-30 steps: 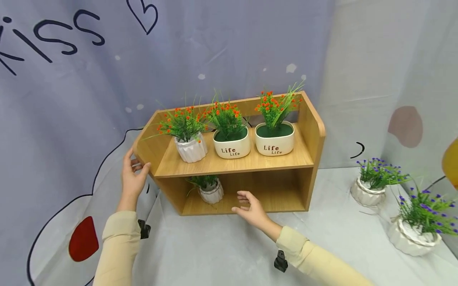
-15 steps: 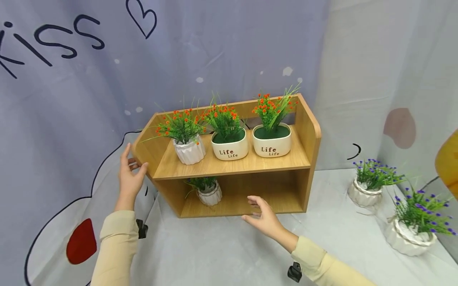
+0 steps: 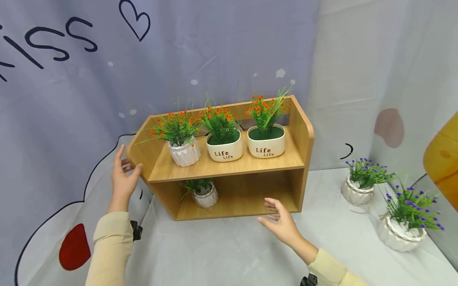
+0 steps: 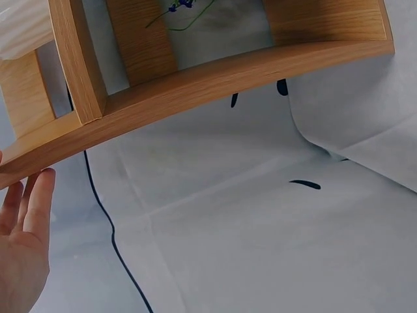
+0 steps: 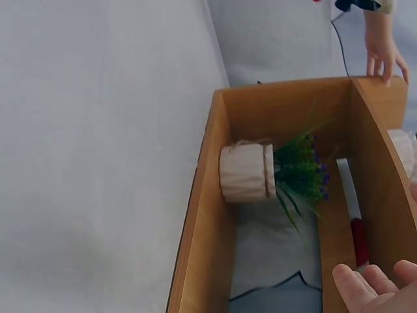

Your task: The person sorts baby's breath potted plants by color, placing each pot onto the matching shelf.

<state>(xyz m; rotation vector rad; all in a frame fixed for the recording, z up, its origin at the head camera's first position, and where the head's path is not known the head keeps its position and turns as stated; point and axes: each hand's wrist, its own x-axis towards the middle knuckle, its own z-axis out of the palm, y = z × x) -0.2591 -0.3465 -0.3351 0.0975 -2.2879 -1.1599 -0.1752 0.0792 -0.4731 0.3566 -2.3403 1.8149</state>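
My left hand [image 3: 123,183] holds the left side panel of a two-tier wooden shelf [image 3: 229,173]; its thumb and fingers lie about the panel's edge. Part of that hand shows at the left of the left wrist view. Nothing is in my right hand [image 3: 284,228], its fingers loosely bent in front of the lower tier. On the upper tier stand a white fluted pot [image 3: 184,154] and two oval "Life" planters [image 3: 224,151], all with orange flowers. Inside the lower tier, at left, a white pot with purple-flowered greenery [image 5: 247,173] stands upright.
Two white pots with purple flowers stand right of the shelf, one farther back [image 3: 358,192] and one nearer [image 3: 400,234]. A printed grey curtain [image 3: 214,47] hangs behind. Pale cloth [image 3: 214,250] covers the surface below.
My right hand has moved rightward and slightly down along the front of the lower tier. The left hand stays at the shelf's side panel. The head view has shifted a little.
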